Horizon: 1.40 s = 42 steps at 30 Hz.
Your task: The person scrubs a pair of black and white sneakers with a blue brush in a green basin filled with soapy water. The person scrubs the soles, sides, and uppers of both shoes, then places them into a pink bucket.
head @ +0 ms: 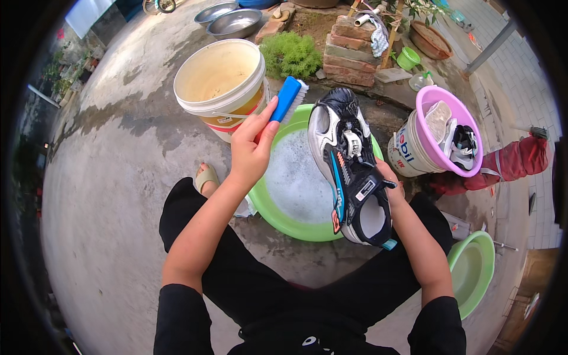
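Note:
My left hand (251,146) grips a blue scrubbing brush (285,100), its white bristles facing right. A black and white sneaker (350,164) with teal and orange trim is in my right hand (390,179). Only part of that hand shows, since the shoe hides most of its fingers. The sneaker hangs toe away from me above the right side of a green plastic basin (277,224). Foamy, soapy water (293,177) fills that basin between my knees. Brush and shoe are apart, with the brush above the basin's far left rim.
Beyond the basin stands a large white bucket (217,80). At right, a pink basin (448,128) with another shoe (463,146) rests on a white pail (412,146). A smaller green basin (472,270) sits near my right knee. Stacked bricks (350,53) and metal bowls (235,24) lie farther off.

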### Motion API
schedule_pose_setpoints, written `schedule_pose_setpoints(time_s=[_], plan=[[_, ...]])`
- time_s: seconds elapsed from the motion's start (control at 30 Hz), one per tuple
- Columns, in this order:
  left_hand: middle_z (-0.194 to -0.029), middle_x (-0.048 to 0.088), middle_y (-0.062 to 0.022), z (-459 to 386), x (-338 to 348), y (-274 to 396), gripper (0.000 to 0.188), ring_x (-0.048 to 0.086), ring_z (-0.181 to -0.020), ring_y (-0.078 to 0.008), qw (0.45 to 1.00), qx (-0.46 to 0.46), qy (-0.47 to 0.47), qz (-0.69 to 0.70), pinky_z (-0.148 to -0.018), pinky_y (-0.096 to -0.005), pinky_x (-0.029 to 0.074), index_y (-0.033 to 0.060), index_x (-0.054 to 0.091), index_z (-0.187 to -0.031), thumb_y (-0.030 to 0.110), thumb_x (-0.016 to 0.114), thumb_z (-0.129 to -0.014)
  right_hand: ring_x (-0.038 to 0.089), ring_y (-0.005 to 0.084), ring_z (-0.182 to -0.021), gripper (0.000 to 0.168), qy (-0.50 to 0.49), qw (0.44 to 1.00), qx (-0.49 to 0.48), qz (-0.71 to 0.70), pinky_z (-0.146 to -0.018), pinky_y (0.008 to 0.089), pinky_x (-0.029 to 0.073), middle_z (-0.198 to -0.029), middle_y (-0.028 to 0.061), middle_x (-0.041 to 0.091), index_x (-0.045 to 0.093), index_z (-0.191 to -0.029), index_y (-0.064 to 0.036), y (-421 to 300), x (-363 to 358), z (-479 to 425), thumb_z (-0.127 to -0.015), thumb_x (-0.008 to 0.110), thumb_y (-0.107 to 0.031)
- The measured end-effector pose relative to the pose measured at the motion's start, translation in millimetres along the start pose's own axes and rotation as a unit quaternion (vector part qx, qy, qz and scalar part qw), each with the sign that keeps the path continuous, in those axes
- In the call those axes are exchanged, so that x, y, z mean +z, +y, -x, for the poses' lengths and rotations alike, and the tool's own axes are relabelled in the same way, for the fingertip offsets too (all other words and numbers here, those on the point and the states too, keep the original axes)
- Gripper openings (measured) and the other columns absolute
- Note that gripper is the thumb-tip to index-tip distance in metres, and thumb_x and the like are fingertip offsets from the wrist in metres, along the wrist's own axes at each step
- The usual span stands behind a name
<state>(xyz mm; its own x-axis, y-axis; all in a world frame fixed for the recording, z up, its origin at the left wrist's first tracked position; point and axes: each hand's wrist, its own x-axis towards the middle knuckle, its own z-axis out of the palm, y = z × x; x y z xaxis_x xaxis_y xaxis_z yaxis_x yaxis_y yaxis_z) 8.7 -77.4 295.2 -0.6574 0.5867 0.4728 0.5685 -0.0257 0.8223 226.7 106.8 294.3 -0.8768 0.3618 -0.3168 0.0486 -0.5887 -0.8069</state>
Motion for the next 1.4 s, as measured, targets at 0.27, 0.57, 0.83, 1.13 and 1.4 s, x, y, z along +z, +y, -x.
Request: schedule_pose_setpoints(time_s=[0.27,0.57,0.83,1.13,1.4], plan=[[-0.078,0.045,0.0011,34,19,38,0.044,0.043,-0.068,-0.0090,0.995,0.014,-0.054,0.085,-0.065,-0.0222,0.037,0.0024,0.052,-0.137,0.011,0.057,-0.094,0.062,0.0180,-0.105,0.041,-0.036,0.992,-0.075,0.092,-0.093,0.0319,0.051,-0.123,0.0141,0.059,0.046,-0.135,0.002,25,-81,-21,-0.097,0.046,-0.013],[-0.068,0.044,-0.0061,51,25,45,0.048,0.042,-0.057,-0.0154,0.969,0.190,-0.157,0.011,-0.054,-0.0267,0.035,0.0009,0.056,-0.132,0.000,0.064,-0.084,0.065,0.0218,-0.098,0.041,-0.024,0.993,-0.077,-0.080,-0.090,0.0345,0.054,-0.113,0.0140,0.063,0.048,-0.132,-0.001,11,-40,-6,-0.097,0.050,-0.022],[-0.065,0.041,-0.0059,30,40,37,0.049,0.043,-0.056,-0.0161,0.997,0.064,-0.047,-0.008,-0.055,-0.0272,0.036,0.0055,0.056,-0.134,-0.001,0.063,-0.085,0.060,0.0188,-0.105,0.036,-0.037,0.989,-0.145,0.021,-0.093,0.0307,0.050,-0.119,0.0120,0.060,0.048,-0.133,-0.003,21,-42,-20,-0.101,0.045,-0.019],[-0.064,0.044,-0.0070,31,43,37,0.046,0.044,-0.054,-0.0183,0.991,0.105,-0.079,-0.018,-0.052,-0.0300,0.038,0.0095,0.058,-0.132,0.005,0.064,-0.086,0.061,0.0263,-0.075,0.042,0.189,0.909,0.161,-0.334,-0.066,0.0388,0.053,-0.102,0.0152,0.064,0.059,-0.118,-0.003,27,-46,-27,-0.097,0.045,-0.037],[-0.064,0.049,-0.0089,29,49,30,0.046,0.048,-0.054,-0.0210,0.988,0.086,-0.109,-0.071,-0.052,-0.0332,0.040,0.0113,0.056,-0.134,0.008,0.063,-0.088,0.067,0.0260,-0.083,0.044,0.006,0.949,0.095,-0.302,-0.067,0.0280,0.059,-0.102,0.0138,0.063,0.050,-0.129,0.000,14,-36,-19,-0.099,0.046,-0.032]])
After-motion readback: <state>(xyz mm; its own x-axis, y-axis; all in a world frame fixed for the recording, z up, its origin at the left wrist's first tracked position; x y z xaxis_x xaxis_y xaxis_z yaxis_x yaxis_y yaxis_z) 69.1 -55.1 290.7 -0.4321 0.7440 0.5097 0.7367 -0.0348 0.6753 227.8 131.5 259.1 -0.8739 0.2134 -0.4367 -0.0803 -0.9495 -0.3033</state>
